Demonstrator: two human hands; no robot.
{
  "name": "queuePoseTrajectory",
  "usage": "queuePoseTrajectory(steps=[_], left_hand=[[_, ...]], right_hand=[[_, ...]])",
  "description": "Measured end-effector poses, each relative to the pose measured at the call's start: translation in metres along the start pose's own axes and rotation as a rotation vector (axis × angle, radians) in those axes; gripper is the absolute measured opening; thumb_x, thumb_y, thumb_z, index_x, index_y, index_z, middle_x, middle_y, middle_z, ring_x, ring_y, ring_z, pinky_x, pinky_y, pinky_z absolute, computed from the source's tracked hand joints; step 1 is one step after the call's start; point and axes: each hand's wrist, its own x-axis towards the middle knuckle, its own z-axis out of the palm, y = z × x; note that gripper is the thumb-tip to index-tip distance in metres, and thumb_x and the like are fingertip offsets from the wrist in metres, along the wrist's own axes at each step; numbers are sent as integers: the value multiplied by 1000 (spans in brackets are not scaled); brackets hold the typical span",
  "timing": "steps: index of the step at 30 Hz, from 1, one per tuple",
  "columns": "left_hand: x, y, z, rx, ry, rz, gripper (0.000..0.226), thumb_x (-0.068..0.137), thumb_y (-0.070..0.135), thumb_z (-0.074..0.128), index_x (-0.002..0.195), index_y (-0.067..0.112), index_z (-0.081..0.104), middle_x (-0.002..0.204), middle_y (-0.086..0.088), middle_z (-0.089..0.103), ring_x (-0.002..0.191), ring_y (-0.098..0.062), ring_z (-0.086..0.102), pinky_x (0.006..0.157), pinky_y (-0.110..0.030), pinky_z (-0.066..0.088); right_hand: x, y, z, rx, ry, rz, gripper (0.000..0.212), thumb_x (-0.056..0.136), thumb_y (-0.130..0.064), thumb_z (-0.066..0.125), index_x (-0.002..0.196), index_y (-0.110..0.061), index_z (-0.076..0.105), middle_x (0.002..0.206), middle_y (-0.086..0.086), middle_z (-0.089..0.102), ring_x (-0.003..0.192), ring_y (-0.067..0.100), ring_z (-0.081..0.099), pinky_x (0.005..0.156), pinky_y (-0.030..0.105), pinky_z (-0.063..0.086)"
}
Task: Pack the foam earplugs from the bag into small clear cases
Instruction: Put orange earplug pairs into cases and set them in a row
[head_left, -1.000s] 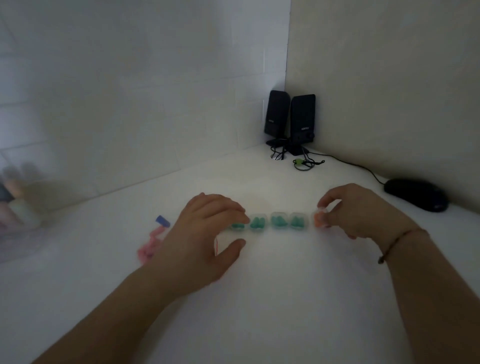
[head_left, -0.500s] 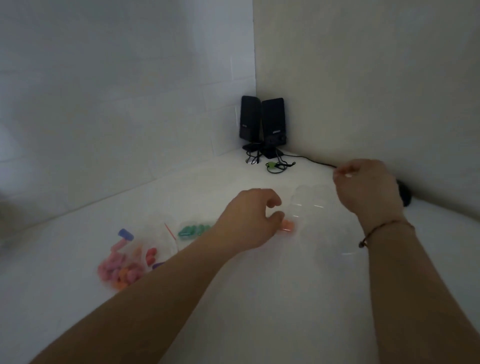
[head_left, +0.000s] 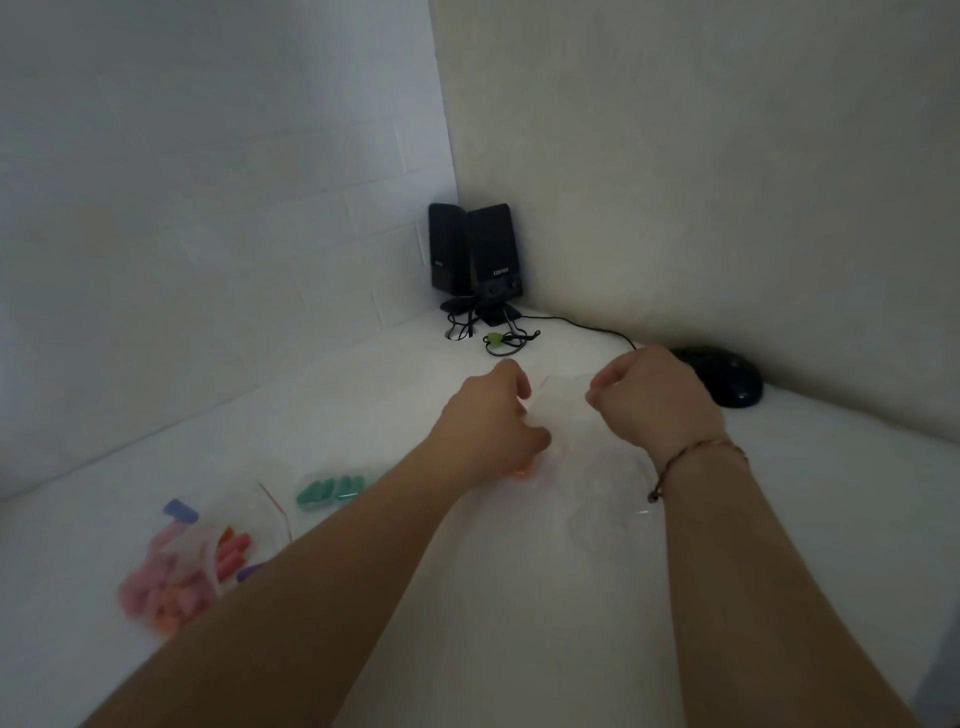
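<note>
The foam earplugs (head_left: 174, 587), pink and orange, lie heaped in a clear bag (head_left: 208, 551) on the left of the white desk (head_left: 519, 623), with a few purple ones at the bag's edges. Just right of the bag, a row of clear cases holding green earplugs (head_left: 332, 489) runs under the left forearm. Further right, between the two hands, sits a faint cluster of empty clear cases (head_left: 602, 483), hard to make out against the white surface. An orange earplug (head_left: 521, 473) shows just below the left hand (head_left: 488, 421), apparently in a case, though the blur hides its outline.

The left hand reaches forward with fingers curled down over the near cases; whether it grips one cannot be told. The right hand (head_left: 654, 400) is raised beside it, fingers curled in with thumb and forefinger pinched together; what it holds, if anything, cannot be told. A thin cord bracelet (head_left: 691, 457) circles the right wrist.

In the far corner stand two black speakers (head_left: 475, 254) with tangled cables (head_left: 498, 338), and a black mouse (head_left: 727, 376) lies by the right wall.
</note>
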Motion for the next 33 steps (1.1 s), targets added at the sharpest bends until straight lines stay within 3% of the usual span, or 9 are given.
queuePoseTrajectory(steps=[3, 8, 12, 15, 19, 23, 26, 29, 33], left_hand=[[-6, -1, -11, -76, 119, 61, 33, 81, 33, 70, 103, 26, 47, 84, 7, 68, 66, -12, 68, 63, -30, 57], [-26, -10, -47, -258, 202, 112, 28, 87, 46, 64, 104, 30, 49, 79, 10, 74, 69, 2, 65, 56, -10, 41], [-56, -25, -77, -421, 181, 109, 37, 81, 52, 64, 104, 24, 54, 83, 3, 75, 76, -11, 70, 68, -26, 54], [-86, -45, -96, -845, 104, 55, 39, 81, 46, 58, 101, 12, 62, 89, -11, 74, 77, -24, 68, 78, -38, 57], [-127, -78, -108, -1325, -174, -2, 43, 86, 44, 59, 110, 10, 72, 108, -16, 71, 94, -28, 70, 79, -37, 57], [-147, -100, -109, -1365, -158, 52, 45, 78, 40, 74, 113, 12, 71, 117, -15, 68, 103, -28, 68, 83, -36, 55], [-147, -102, -105, -1395, -19, -44, 24, 84, 27, 68, 100, 11, 76, 111, -17, 70, 92, -22, 71, 83, -33, 58], [-145, -103, -102, -1443, -1, -68, 43, 68, 31, 74, 100, 3, 68, 106, -17, 72, 89, -22, 72, 89, -35, 56], [-148, -99, -107, -1488, -27, -128, 43, 76, 31, 66, 104, -1, 60, 99, -18, 72, 87, -23, 72, 90, -39, 54]], right_hand=[[-5, -8, -3, -11, 20, -92, 13, 78, -29, 68, 88, -36, 64, 103, -5, 65, 96, 20, 62, 87, 33, 52], [-32, -42, -9, 95, -107, -525, 32, 79, -29, 75, 106, -42, 67, 105, -21, 63, 82, 6, 58, 79, 26, 50], [-53, -64, -2, 200, -117, -707, 19, 78, -35, 75, 96, -38, 71, 96, -22, 67, 76, 7, 60, 69, 23, 48], [-71, -81, 10, 401, -71, -781, 15, 79, -41, 71, 92, -34, 70, 90, -22, 68, 76, 7, 62, 60, 16, 43], [-102, -102, 39, 596, -183, -917, 19, 86, -22, 70, 104, -28, 68, 98, -17, 70, 83, 19, 67, 58, 41, 50], [-116, -107, 62, 549, -152, -1023, 26, 87, -22, 65, 112, -28, 66, 116, -16, 65, 104, 14, 62, 63, 29, 51], [-124, -108, 65, 444, 13, -1111, 33, 83, -32, 68, 115, -25, 63, 115, -13, 63, 96, 6, 60, 64, 19, 47], [-128, -110, 65, 381, 81, -1173, 22, 81, -22, 71, 102, -14, 69, 102, -9, 68, 88, -1, 59, 72, 11, 42], [-129, -113, 68, 358, 110, -1208, 8, 84, -16, 69, 86, -9, 71, 98, -5, 71, 88, 2, 64, 75, 11, 43]])
